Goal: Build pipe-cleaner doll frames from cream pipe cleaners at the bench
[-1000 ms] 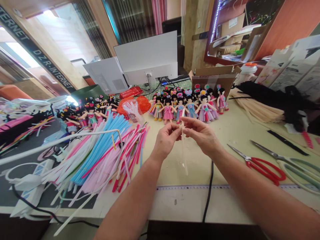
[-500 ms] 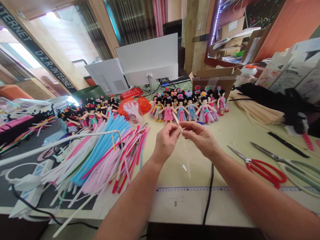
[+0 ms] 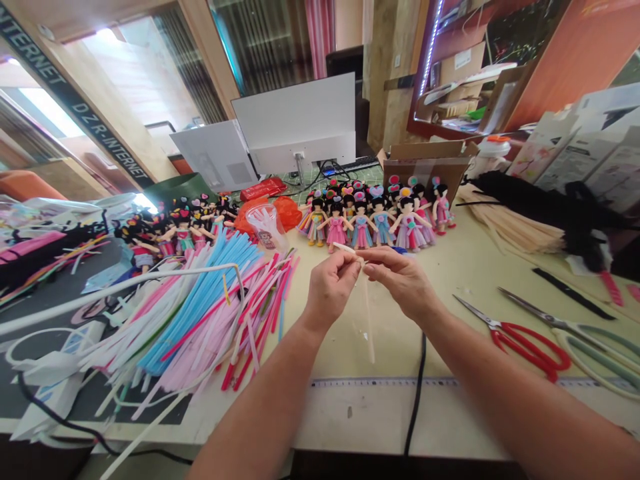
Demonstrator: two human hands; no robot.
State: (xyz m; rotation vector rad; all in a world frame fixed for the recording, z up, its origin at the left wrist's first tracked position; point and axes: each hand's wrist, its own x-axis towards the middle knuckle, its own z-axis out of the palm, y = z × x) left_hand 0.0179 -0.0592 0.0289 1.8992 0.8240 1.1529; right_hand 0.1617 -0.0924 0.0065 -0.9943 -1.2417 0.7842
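My left hand point(image 3: 333, 283) and my right hand point(image 3: 397, 280) meet over the middle of the table, fingertips pinched close together. Between them they grip a cream pipe cleaner point(image 3: 369, 327). One end of it pokes out above the left fingers, and a long tail hangs down toward the table. Where the fingertips meet, the pipe cleaner is mostly covered. Just beyond my hands stand several small pipe-cleaner dolls point(image 3: 336, 227) with black hair and colourful dresses.
On the left lies a heap of blue, white and pink pipe cleaners point(image 3: 200, 320). Red-handled scissors point(image 3: 530, 343) and green-handled scissors point(image 3: 595, 343) rest at the right, near a cream bundle point(image 3: 515, 220). A ruler strip point(image 3: 375, 383) runs along the front; a monitor point(image 3: 300, 110) stands behind.
The short upper end of the pipe cleaner has tilted to the left. Its long tail now hangs plainly below the hands, where before it was blurred. Both hands have stayed nearly in place.
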